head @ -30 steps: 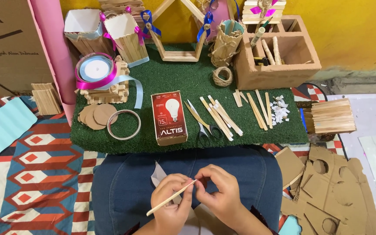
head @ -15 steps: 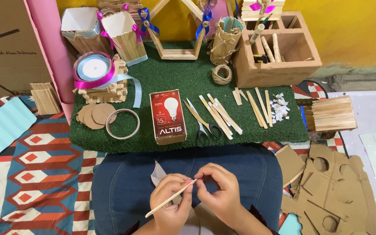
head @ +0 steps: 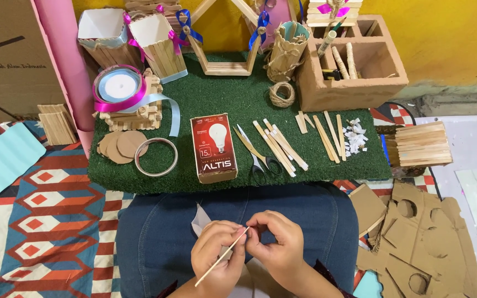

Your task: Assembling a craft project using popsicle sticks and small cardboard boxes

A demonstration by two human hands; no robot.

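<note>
Over my lap in blue jeans, my left hand [head: 216, 255] and my right hand [head: 274, 243] meet around a thin wooden stick [head: 221, 257]. The stick slants from lower left up to my fingertips. My left hand holds its shaft; my right fingers pinch its upper end. A small white paper piece [head: 199, 218] shows just behind my left hand. On the green turf mat [head: 238, 105] ahead lie a red light-bulb box [head: 212, 147], scissors [head: 256, 154] and flat wooden sticks [head: 281, 146].
A ribbon spool [head: 120, 88] on a stick stack, cardboard discs [head: 120, 146], a ring [head: 155, 157] and twine [head: 281, 94] lie on the mat. A brick-coloured organiser [head: 354, 77] stands at the back right. Cut cardboard sheets [head: 420, 237] lie at right, a patterned rug [head: 40, 221] at left.
The stick's upper end has been drawn in to my right fingertips, and both hands have closed in slightly around it. Nothing on the mat has moved.
</note>
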